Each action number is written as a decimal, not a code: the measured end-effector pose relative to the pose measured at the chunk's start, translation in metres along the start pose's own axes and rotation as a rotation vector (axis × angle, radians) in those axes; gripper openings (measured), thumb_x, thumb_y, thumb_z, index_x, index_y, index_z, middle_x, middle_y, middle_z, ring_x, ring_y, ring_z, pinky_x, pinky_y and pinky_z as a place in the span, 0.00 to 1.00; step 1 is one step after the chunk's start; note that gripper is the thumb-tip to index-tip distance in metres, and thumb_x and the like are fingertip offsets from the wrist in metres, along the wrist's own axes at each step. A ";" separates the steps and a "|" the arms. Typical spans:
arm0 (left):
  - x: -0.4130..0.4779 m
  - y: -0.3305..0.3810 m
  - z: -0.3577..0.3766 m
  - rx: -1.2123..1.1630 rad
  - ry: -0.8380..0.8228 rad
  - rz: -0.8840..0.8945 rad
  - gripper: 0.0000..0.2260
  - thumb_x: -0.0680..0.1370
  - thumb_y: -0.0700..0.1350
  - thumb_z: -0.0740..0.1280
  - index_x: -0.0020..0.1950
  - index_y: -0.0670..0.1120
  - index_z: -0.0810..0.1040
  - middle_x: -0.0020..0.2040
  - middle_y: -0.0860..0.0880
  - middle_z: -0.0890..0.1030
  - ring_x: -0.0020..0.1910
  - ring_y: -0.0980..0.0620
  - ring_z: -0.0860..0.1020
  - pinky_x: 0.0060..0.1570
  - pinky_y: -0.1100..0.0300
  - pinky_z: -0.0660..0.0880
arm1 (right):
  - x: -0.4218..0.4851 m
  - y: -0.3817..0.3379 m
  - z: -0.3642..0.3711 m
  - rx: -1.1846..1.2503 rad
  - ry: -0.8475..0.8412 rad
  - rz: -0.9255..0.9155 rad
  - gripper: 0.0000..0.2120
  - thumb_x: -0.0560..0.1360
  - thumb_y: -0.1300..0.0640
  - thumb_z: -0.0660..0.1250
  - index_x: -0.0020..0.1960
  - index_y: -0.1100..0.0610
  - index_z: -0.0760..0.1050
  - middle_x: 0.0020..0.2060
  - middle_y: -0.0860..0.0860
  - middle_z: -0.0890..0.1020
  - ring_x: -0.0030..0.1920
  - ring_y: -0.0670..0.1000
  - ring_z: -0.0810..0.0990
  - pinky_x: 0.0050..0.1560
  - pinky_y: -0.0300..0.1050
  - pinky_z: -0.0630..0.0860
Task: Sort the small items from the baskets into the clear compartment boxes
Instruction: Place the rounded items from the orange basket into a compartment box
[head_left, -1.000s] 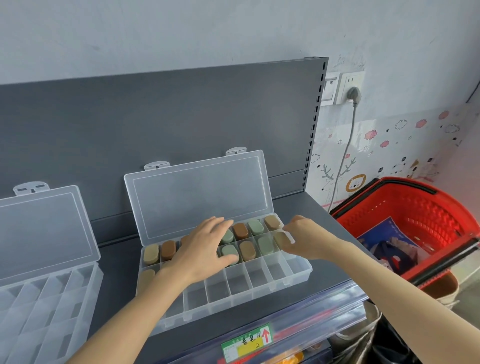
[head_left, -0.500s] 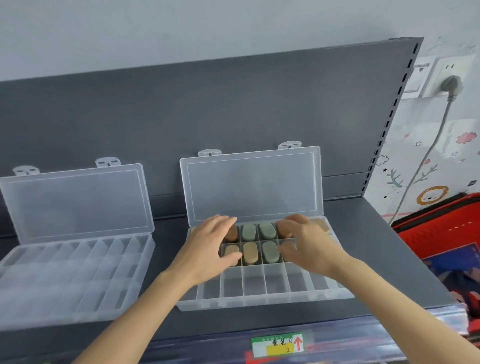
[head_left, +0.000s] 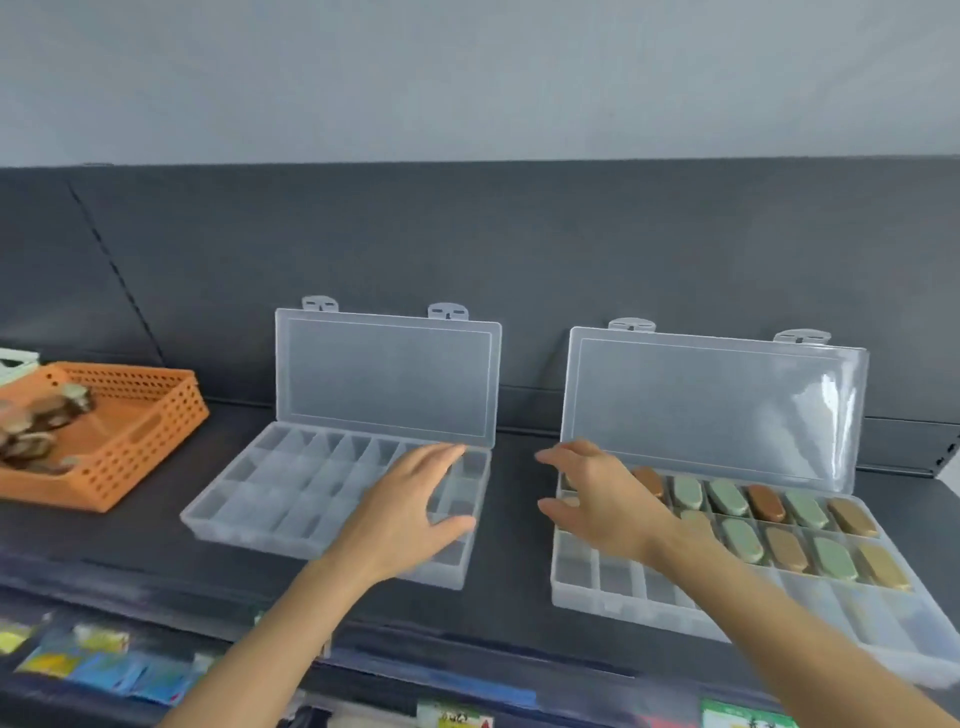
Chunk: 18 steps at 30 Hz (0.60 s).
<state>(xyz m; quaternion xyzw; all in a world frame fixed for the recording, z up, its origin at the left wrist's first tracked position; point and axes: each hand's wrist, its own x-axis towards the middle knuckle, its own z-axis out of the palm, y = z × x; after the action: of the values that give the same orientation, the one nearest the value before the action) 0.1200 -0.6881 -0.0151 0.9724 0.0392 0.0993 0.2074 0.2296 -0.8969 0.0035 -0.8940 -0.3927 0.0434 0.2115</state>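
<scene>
At the far left of the dark grey shelf (head_left: 519, 603) stands an orange basket (head_left: 130, 441) with perforated walls. It holds a loose heap of small items (head_left: 41, 426), brownish and pale, too blurred to tell apart. Behind its far corner a pale object (head_left: 15, 364) shows at the picture's edge.

Right of the basket, and apart from it, lies the left compartment box (head_left: 260, 499). It is clear plastic divided into rows of cells, and its lid (head_left: 387, 379) stands upright against the grey back panel (head_left: 519, 234). The left hand (head_left: 410, 509) is over the right end of this box, palm down, with the fingers straight and spread and the thumb out toward the near edge. It grasps nothing; whether it touches the plastic cannot be told.

A strip of bare shelf separates the two boxes. The right hand (head_left: 597, 499) reaches over the left end of the right compartment box (head_left: 576, 587). Its fingers are stretched out and loosely apart, pointing left, and nothing is seen held in them.

That box's lid (head_left: 711, 410) is also raised. Oval pieces sit one to a cell in its far and middle rows: pale green ones (head_left: 727, 496), red-brown ones (head_left: 768, 503) and tan ones (head_left: 852, 517), mixed along each row. The wrist hides some of the left-hand cells.

Coloured labels (head_left: 98, 642) run along the shelf's front edge.
</scene>
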 end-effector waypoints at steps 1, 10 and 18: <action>-0.008 -0.014 -0.009 0.000 0.005 -0.013 0.32 0.76 0.58 0.66 0.77 0.57 0.55 0.76 0.60 0.57 0.73 0.59 0.58 0.70 0.62 0.58 | 0.006 -0.015 0.006 0.002 0.004 -0.021 0.25 0.77 0.51 0.65 0.72 0.52 0.65 0.69 0.49 0.69 0.63 0.51 0.73 0.61 0.38 0.69; -0.086 -0.145 -0.086 0.024 0.052 -0.111 0.33 0.76 0.58 0.67 0.76 0.55 0.57 0.75 0.59 0.58 0.74 0.61 0.55 0.69 0.64 0.56 | 0.066 -0.148 0.072 0.013 -0.035 -0.107 0.25 0.77 0.51 0.65 0.72 0.55 0.66 0.69 0.51 0.69 0.65 0.53 0.72 0.64 0.41 0.69; -0.136 -0.231 -0.127 0.035 0.097 -0.215 0.32 0.75 0.57 0.67 0.76 0.54 0.58 0.74 0.59 0.60 0.72 0.60 0.57 0.69 0.63 0.58 | 0.112 -0.238 0.124 -0.024 -0.114 -0.168 0.27 0.77 0.49 0.65 0.73 0.53 0.64 0.71 0.52 0.67 0.68 0.53 0.68 0.67 0.44 0.66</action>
<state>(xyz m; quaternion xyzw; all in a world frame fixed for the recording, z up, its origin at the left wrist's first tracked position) -0.0471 -0.4433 -0.0206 0.9602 0.1548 0.1225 0.1977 0.1139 -0.6303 -0.0005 -0.8565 -0.4780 0.0718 0.1811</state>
